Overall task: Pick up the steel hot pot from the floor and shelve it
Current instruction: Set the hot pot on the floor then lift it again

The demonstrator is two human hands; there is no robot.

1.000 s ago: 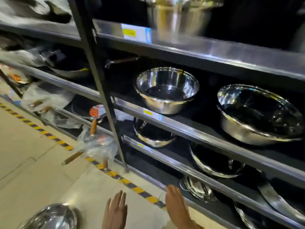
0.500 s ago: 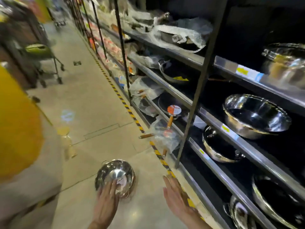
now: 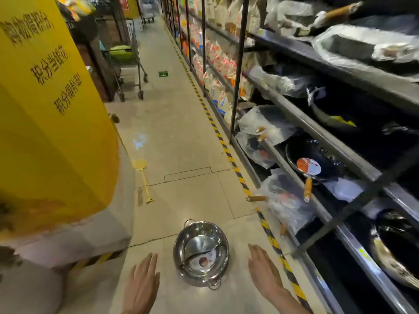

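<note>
The steel hot pot (image 3: 201, 253) stands upright on the tiled floor, low in the middle of the view. It is shiny, with a curved divider, two small loop handles and a round label inside. My left hand (image 3: 141, 284) hovers to its left with fingers spread, not touching it. On its right, my right hand (image 3: 264, 269) is also spread flat and apart from the pot. Both hands hold nothing. The dark metal shelving (image 3: 313, 125) runs along the right side.
The shelves hold woks and pans, some in plastic bags (image 3: 285, 200), with wooden handles (image 3: 256, 198) sticking into the aisle. Yellow-black tape (image 3: 229, 155) marks the shelf foot. A yellow pillar (image 3: 49, 114) fills the left. A yellow paddle (image 3: 142, 177) lies on the floor; a trolley (image 3: 127, 71) stands further back.
The view has swung left and down from the shelf to the aisle floor. The pot now lies between my two hands; my left hand has moved off it to its left.
</note>
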